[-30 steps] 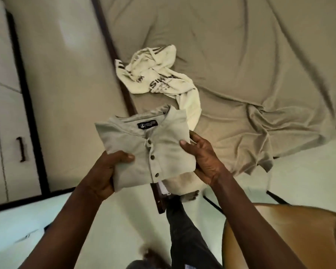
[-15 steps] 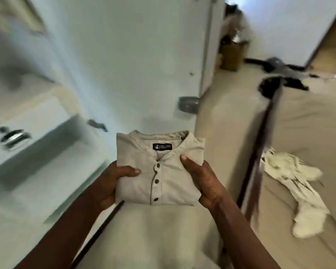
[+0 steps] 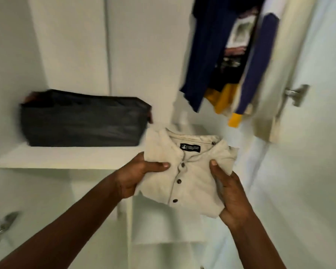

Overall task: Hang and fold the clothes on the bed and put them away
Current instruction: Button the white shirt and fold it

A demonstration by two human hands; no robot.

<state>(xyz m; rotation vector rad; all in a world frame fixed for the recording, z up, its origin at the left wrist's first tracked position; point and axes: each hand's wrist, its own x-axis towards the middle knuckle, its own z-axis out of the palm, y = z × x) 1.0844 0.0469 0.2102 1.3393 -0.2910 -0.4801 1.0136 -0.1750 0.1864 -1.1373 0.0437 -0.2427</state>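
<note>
A folded beige button shirt (image 3: 190, 171) with a black neck label is held in front of an open white wardrobe. My left hand (image 3: 136, 177) grips its left edge, thumb on top. My right hand (image 3: 231, 195) grips its right edge and lower corner. The shirt hovers just right of a white shelf (image 3: 66, 156), with its collar end toward the wardrobe. The bed is out of view.
A dark grey zipped bag (image 3: 81, 119) lies on the shelf's left part. Several hung clothes, navy and yellow (image 3: 227, 61), fill the right compartment. An open white door with a metal handle (image 3: 297, 94) stands at right. Another handle (image 3: 2, 228) shows at lower left.
I turned from the bed through the room to the open wardrobe, carrying the folded shirt in both hands. The bed and the cream garment left the view; the shelf and hung clothes appeared.
</note>
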